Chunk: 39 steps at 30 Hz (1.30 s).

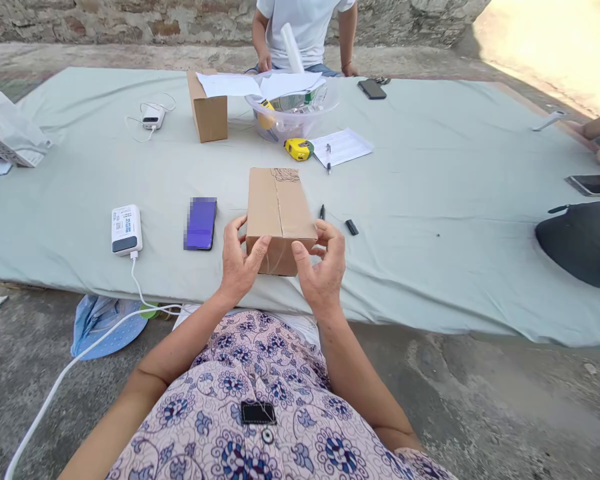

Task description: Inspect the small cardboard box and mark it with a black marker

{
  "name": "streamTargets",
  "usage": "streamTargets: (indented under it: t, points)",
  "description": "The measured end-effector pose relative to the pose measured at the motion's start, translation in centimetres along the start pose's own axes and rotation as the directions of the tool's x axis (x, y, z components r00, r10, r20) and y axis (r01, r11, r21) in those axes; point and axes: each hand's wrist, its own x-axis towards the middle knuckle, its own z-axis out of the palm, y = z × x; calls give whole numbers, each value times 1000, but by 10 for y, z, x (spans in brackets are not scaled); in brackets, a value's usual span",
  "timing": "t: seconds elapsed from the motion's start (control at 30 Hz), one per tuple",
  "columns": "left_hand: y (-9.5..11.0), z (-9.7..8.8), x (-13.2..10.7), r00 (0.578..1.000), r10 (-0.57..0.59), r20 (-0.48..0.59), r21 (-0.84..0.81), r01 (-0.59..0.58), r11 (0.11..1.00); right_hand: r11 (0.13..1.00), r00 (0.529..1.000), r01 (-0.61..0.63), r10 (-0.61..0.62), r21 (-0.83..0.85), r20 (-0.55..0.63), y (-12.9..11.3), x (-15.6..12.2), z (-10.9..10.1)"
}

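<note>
Clasping the cardboard box (280,207) between them, left grip (240,263) and right grip (323,267) hold its near end.

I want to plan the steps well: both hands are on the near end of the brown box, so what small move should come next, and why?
Probably lift the near end slightly, I would judge. The left hand and right hand clasp the cardboard box only at its near corners, and it lies closed on the sheet.
</note>
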Motion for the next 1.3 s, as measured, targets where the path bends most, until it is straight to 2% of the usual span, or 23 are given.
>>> streamTargets:
  t: [0.13, 0.27, 0.4, 0.63, 0.9, 1.1, 1.3]
  points:
    - [10, 9, 10, 999, -14, -30, 11, 14, 1000, 984, 997, 77, -80, -161, -13, -9, 12, 4]
    - [20, 12, 18, 999, -21, -43, 43, 23, 999, 982, 997, 45, -55, -183, -55, -16, 23, 7]
    - [23, 11, 20, 998, -27, -50, 34, 29, 999, 998, 999, 2, -4, -61, -36, -17, 26, 8]
    - [13, 9, 21, 996, -49, -69, -22, 47, 999, 989, 998, -41, 35, 143, 45, -8, 26, 6]
    - [2, 13, 16, 996, -75, -53, 3, 76, 997, 967, 990, -138, 131, 213, 45, 7, 21, 16]
    - [-3, 15, 12, 989, -147, -28, 1, 147, 989, 959, 987, -161, 161, 232, 19, 13, 15, 25]
    - [-7, 12, 12, 977, -212, 7, -50, 212, 976, 928, 974, -221, 223, 301, 26, 30, 10, 30]
